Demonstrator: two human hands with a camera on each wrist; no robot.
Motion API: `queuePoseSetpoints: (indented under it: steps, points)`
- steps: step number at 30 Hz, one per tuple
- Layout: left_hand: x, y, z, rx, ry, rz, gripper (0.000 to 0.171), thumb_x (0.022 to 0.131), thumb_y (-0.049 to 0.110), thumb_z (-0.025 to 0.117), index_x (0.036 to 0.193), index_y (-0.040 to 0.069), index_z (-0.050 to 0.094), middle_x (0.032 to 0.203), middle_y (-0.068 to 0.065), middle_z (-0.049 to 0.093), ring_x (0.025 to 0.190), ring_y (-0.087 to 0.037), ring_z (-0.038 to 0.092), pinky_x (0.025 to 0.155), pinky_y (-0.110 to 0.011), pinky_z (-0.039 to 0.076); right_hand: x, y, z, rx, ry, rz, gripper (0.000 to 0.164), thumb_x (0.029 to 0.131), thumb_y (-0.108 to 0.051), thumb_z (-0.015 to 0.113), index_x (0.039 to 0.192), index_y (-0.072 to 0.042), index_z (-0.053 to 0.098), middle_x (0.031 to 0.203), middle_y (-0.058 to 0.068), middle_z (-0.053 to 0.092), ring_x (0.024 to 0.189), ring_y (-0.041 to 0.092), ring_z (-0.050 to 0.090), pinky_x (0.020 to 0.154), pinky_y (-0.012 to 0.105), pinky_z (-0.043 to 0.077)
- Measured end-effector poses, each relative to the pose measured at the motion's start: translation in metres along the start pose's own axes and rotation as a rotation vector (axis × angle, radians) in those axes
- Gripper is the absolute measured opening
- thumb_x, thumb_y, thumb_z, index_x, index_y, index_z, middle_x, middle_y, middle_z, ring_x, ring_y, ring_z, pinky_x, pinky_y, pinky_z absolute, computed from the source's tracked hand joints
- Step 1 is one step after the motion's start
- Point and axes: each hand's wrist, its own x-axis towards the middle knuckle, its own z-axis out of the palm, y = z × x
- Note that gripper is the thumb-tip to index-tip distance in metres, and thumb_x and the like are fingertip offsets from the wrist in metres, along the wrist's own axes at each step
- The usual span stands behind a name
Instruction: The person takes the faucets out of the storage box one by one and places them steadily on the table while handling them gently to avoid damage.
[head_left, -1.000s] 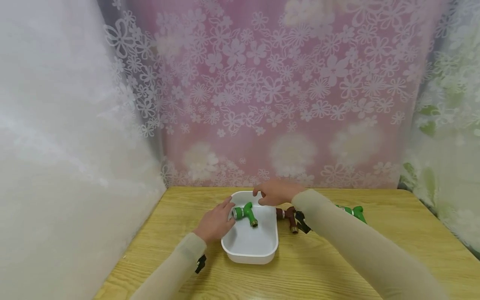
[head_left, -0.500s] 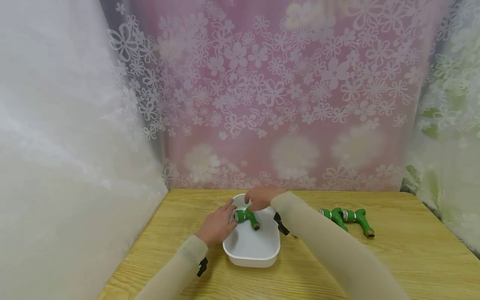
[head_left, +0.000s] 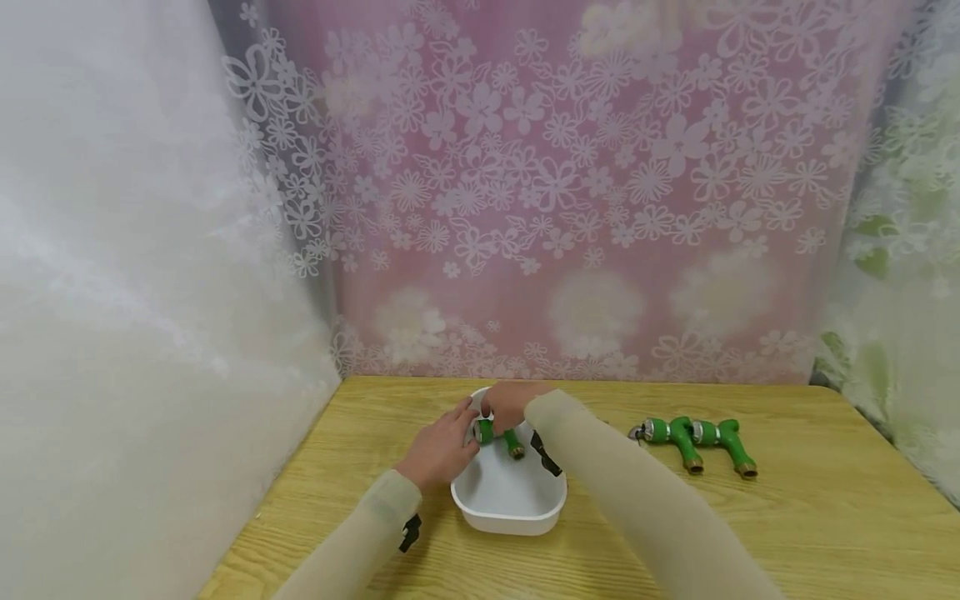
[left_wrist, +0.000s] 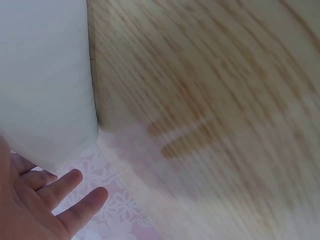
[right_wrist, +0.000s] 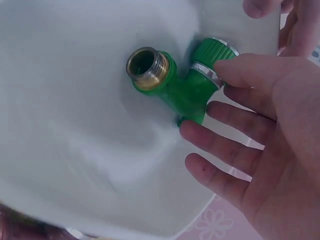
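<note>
A white plastic tub (head_left: 510,525) stands on the table with a green tap (right_wrist: 187,95) lying in it, its brass threaded outlet pointing toward the camera in the right wrist view. My right hand (head_left: 510,402) reaches into the tub over this tap. Its thumb overlaps the silver collar and its extended fingertips (right_wrist: 192,129) lie along the tap's side, without curling round it. At the tub's left rim rests my left hand (head_left: 437,452), fingers extended; the left wrist view shows them by the tub's outer wall (left_wrist: 45,75).
Two more green taps, one nearer (head_left: 678,437) and one farther right (head_left: 727,442), lie side by side on the wooden table (head_left: 825,500). A brown item (right_wrist: 30,230) shows outside the tub, mostly hidden by my right arm in the head view. Flowered curtains (head_left: 570,208) hang behind.
My right hand has moved left and down to the green tap in the tub. Its forearm has uncovered the two green taps and now covers the brown tap. The left hand stays at the rim.
</note>
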Motion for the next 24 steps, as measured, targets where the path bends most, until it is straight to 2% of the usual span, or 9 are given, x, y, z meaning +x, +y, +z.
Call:
queuePoseSetpoints:
  steps: [4, 12, 18, 24]
  points:
    - [0.0, 0.001, 0.0, -0.007, 0.003, -0.007, 0.056, 0.103, 0.032, 0.05, 0.154, 0.011, 0.04, 0.166, -0.008, 0.027, 0.145, -0.03, 0.042, 0.108, -0.051, 0.046, -0.001, -0.004, 0.003, 0.003, -0.005, 0.029, 0.037, 0.087, -0.019, 0.073, 0.124, -0.019, 0.071, 0.115, -0.005, 0.07, 0.089, 0.01, 0.062, 0.085, 0.036, 0.055]
    - [0.0, 0.0, 0.002, -0.003, 0.026, -0.005, 0.054, 0.102, 0.033, 0.051, 0.151, 0.009, 0.045, 0.165, -0.009, 0.03, 0.143, -0.031, 0.045, 0.106, -0.051, 0.048, -0.012, -0.017, 0.003, 0.017, -0.05, 0.063, 0.014, 0.089, -0.01, 0.072, 0.1, -0.018, 0.073, 0.083, -0.007, 0.067, 0.068, 0.01, 0.055, 0.064, 0.026, 0.046]
    - [0.0, 0.0, 0.003, -0.001, 0.034, -0.011, 0.054, 0.101, 0.034, 0.053, 0.15, 0.01, 0.046, 0.165, -0.008, 0.03, 0.142, -0.031, 0.046, 0.105, -0.052, 0.049, -0.014, -0.022, 0.003, -0.038, -0.07, 0.076, 0.017, 0.089, -0.011, 0.075, 0.104, -0.02, 0.073, 0.082, -0.009, 0.066, 0.069, 0.01, 0.059, 0.064, 0.026, 0.051]
    - [0.001, -0.001, 0.005, -0.002, 0.044, -0.009, 0.054, 0.101, 0.034, 0.053, 0.15, 0.011, 0.046, 0.165, -0.007, 0.031, 0.142, -0.031, 0.045, 0.104, -0.052, 0.05, -0.009, -0.019, 0.007, -0.04, -0.081, 0.079, 0.015, 0.088, -0.009, 0.076, 0.095, -0.022, 0.072, 0.082, -0.009, 0.066, 0.069, 0.009, 0.059, 0.063, 0.025, 0.052]
